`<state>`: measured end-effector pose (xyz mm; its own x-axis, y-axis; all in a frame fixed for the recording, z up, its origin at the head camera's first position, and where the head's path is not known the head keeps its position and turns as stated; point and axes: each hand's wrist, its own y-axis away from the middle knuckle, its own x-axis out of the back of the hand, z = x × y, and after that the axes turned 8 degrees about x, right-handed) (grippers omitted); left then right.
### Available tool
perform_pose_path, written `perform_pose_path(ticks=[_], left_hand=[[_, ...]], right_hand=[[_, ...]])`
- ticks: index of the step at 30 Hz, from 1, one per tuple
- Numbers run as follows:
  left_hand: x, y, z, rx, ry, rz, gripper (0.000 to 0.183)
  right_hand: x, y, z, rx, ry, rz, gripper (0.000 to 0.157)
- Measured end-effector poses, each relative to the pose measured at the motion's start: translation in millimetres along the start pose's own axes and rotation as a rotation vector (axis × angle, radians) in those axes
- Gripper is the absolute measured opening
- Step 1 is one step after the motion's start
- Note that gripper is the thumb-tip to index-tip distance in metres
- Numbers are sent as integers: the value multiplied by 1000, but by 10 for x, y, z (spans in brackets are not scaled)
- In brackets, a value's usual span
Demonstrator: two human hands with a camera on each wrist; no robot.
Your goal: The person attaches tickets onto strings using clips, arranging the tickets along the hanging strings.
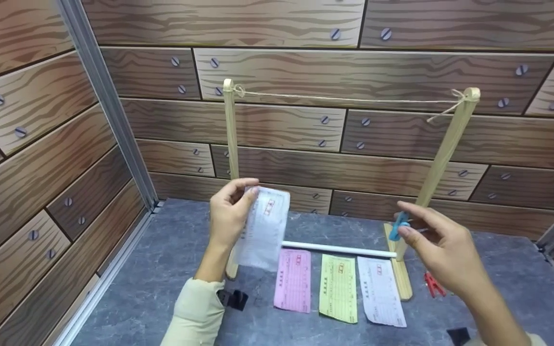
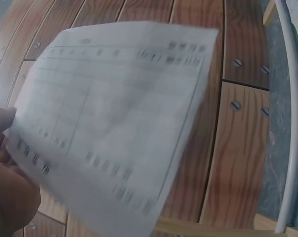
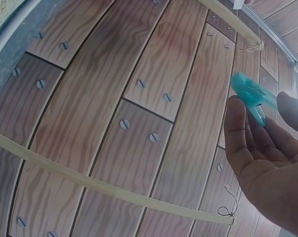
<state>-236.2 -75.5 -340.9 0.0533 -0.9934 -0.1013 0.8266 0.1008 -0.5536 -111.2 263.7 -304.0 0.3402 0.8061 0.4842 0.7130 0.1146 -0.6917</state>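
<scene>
A white printed slip [image 1: 263,230] with a red stamp hangs from my left hand [image 1: 229,211], pinched near its upper left corner between thumb and fingers. The left wrist view shows the slip [image 2: 114,108] close up, with printed lines and characters. My right hand [image 1: 443,247] pinches a blue clothespin [image 1: 398,226] between thumb and fingertips, beside the right post of a wooden stand. In the right wrist view the clothespin [image 3: 255,96] looks teal. Above both hands, a thin string [image 1: 344,98] is tied between the left post [image 1: 232,129] and the right post [image 1: 445,149].
On the grey table lie a pink slip [image 1: 293,281], a yellow-green slip [image 1: 338,288] and another white slip [image 1: 382,291] in a row. A white rod [image 1: 339,249] joins the stand's feet. Red clothespins [image 1: 434,284] lie right of it. Wood-patterned walls stand behind and at the sides.
</scene>
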Motion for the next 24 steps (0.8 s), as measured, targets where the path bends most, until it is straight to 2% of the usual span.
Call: perform_pose_path(ticks=[4,7,17,24], left_hand=[[-41,-117,60,-16,6,11,9],[-55,-232,128,-42,-32,16,7],[-97,-686,399,-90,-137,-1,14],[-153,-1065,667,-115,-171,39,13]], right_hand=[[31,-50,-10,-22,-10,-3,44],[61,-81,-11,-26,-5,-5,43],[132,-144,-33,-47,24,-15,43],[151,-201,-67,-14,46,-2,42]])
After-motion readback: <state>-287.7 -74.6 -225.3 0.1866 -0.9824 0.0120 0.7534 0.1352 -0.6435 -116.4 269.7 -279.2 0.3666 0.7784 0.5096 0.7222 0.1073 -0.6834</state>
